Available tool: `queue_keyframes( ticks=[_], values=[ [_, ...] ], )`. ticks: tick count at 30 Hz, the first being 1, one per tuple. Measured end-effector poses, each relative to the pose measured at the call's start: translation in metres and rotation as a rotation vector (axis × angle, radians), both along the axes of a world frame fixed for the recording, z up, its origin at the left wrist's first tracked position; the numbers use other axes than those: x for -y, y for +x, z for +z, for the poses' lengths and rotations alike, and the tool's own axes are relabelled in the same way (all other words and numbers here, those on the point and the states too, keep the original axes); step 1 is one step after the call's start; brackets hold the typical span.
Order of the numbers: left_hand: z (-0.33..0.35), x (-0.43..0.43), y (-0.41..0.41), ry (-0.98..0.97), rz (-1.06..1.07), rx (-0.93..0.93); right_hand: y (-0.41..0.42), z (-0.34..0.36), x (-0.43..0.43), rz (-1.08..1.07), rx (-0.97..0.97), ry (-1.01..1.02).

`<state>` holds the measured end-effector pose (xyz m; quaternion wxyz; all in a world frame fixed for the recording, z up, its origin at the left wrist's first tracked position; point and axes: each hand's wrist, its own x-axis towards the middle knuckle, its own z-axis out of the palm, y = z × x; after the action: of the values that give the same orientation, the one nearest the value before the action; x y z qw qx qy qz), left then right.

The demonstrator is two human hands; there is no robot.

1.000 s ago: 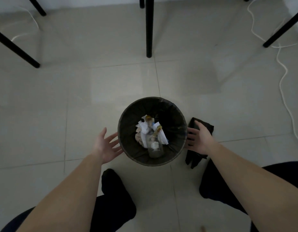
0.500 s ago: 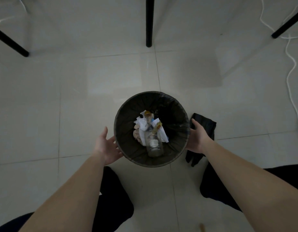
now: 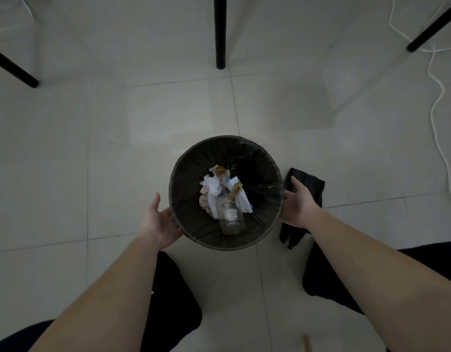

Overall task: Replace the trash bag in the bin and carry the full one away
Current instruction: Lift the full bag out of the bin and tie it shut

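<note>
Two hands, change: a second ago spread just clear of the bin (image 3: pixel 227 138); now against its sides, so lifting out looks ready to start.
Left hand (image 3: pixel 158 222): at bin's left rim, thumb up, fingers hidden below rim; grasp cannot be told.
Full bag (image 3: pixel 194 171): lining the bin, bottle (image 3: pixel 229 214) and paper inside.
Right hand (image 3: pixel 299 204): on bin's right side, thumb forward; grasp likewise unclear.
Spare bag (image 3: pixel 312 184): folded on floor, just right of bin.

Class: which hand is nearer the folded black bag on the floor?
Right. The right hand is at the side of the bin, overlapping the folded black bag; the left hand is across the bin.
</note>
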<state>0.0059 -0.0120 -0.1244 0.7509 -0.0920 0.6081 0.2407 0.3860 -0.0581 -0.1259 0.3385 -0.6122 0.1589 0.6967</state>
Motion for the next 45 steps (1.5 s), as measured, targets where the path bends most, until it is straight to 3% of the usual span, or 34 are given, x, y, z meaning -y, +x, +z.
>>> queue_keyframes(
  ticks=[10, 16, 25, 32, 45],
  values=[
    [0.036, -0.007, 0.004, 0.090, 0.084, -0.113, 0.000, 0.018, 0.000, 0.075, -0.012, 0.083],
    [0.066, -0.013, 0.004, 0.143, 0.145, -0.214, -0.003, 0.056, 0.001, -0.027, 0.064, 0.144],
    [0.110, -0.004, 0.018, 0.257, 0.025, -0.321, -0.007, 0.093, -0.011, -0.086, 0.156, 0.256],
    [0.150, -0.006, 0.034, 0.419, -0.129, -0.288, -0.010, 0.138, -0.016, 0.147, 0.205, 0.372],
    [0.162, -0.006, 0.048, 0.559, -0.274, -0.309, -0.021, 0.164, -0.010, 0.334, 0.283, 0.473]
  ],
)
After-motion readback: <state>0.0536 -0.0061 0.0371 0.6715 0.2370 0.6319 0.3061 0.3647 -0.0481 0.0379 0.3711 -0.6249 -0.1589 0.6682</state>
